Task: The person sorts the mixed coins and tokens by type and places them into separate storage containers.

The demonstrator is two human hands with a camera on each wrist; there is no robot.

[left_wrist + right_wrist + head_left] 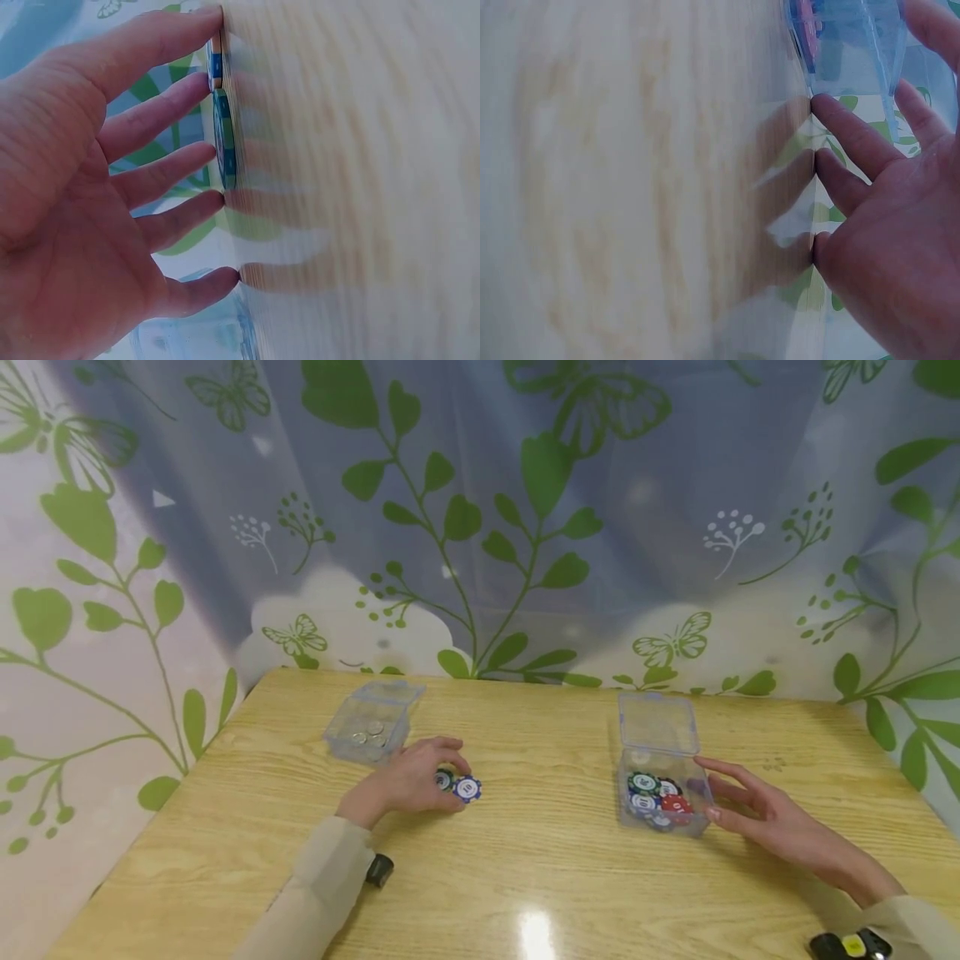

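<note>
My left hand [412,781] is low on the table, its fingertips down at the wood. Two poker chips lie flat by its thumb and fingers: a blue and white one [468,789] marked 10 and a dark green one [444,779], partly hidden by the hand. In the left wrist view, the thumb and index fingertip are at the blue chip [215,64], with other fingers along the green chip [225,140]. My right hand [772,818] is spread beside a clear plastic box [701,793], fingertips right at its side. Green, blue, red and black chips [660,802] fill the box.
Another clear lidded box [352,747] sits at the back left with several silver coins [371,735] in it. Both lids stand open toward the back. A leaf-patterned curtain [487,527] hangs behind the wooden table [540,877].
</note>
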